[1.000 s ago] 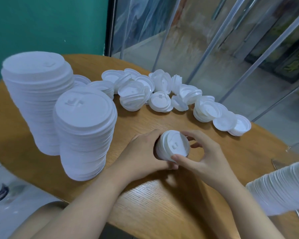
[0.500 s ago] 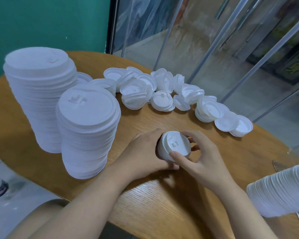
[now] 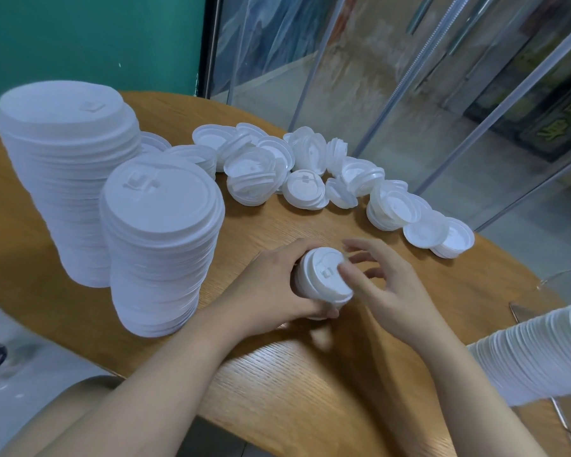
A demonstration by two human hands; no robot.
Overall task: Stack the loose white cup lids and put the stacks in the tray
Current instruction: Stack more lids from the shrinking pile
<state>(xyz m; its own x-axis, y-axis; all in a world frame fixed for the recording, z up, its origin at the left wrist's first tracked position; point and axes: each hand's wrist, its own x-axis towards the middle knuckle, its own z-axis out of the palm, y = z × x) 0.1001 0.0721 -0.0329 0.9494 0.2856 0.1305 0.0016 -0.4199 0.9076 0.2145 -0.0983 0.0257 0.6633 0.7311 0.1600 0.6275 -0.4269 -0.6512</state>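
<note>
Left hand (image 3: 271, 288) hides the small lid stack's (image 3: 323, 278) near side.

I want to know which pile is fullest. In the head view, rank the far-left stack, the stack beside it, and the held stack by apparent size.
1. far-left stack
2. stack beside it, though nearer the camera, so unsure
3. held stack

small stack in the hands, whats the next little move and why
Probably reach the right hand to the loose lids along the far edge and bring one back. The left hand grips the small stack, which is far shorter than the two tall stacks, and the right fingers only touch its top.
</note>
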